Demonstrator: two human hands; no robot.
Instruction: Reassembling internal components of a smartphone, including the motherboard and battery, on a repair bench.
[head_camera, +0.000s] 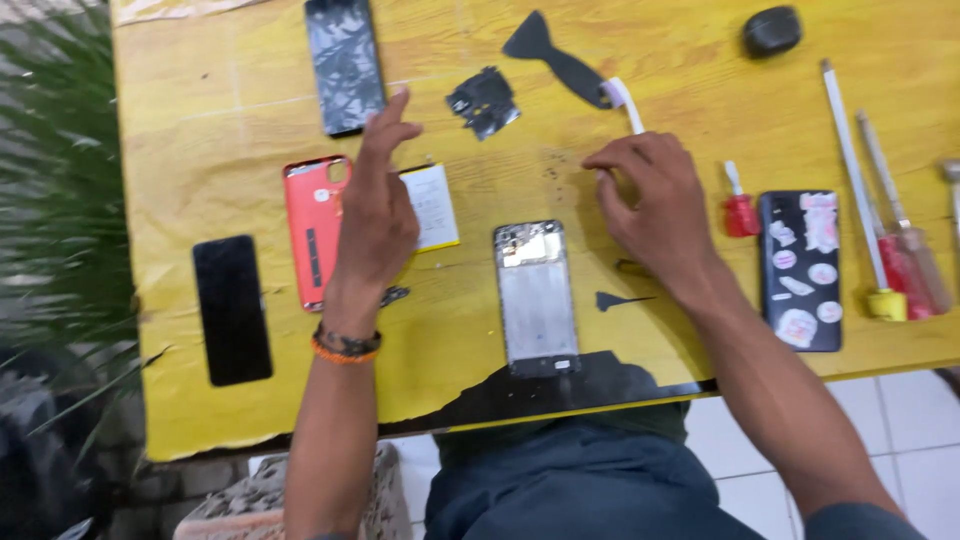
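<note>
A yellow table with a worn, chipped near edge carries opened phone parts. The left hand hovers over the middle-left of the table with fingers spread and loose, holding nothing; it partly covers an orange-red phone back cover and a flat white-and-yellow phone battery lying just beside that cover. A beaded bracelet rings the wrist. The right hand rests near the table's middle, fingers curled down onto the surface beside a white-handled brush; whether it pinches anything I cannot tell. Between the two hands, close to the near edge, lies a bare phone frame, grey and metallic, its shiny upper part exposed. Toward the far edge sit a cracked black phone screen, a small black inner cover plate and a black flat pry tool. At the left end lies a smooth black glass panel. Right of the right hand stand a small red screwdriver, a black phone case with stickers and long screwdrivers near the right edge.
</note>
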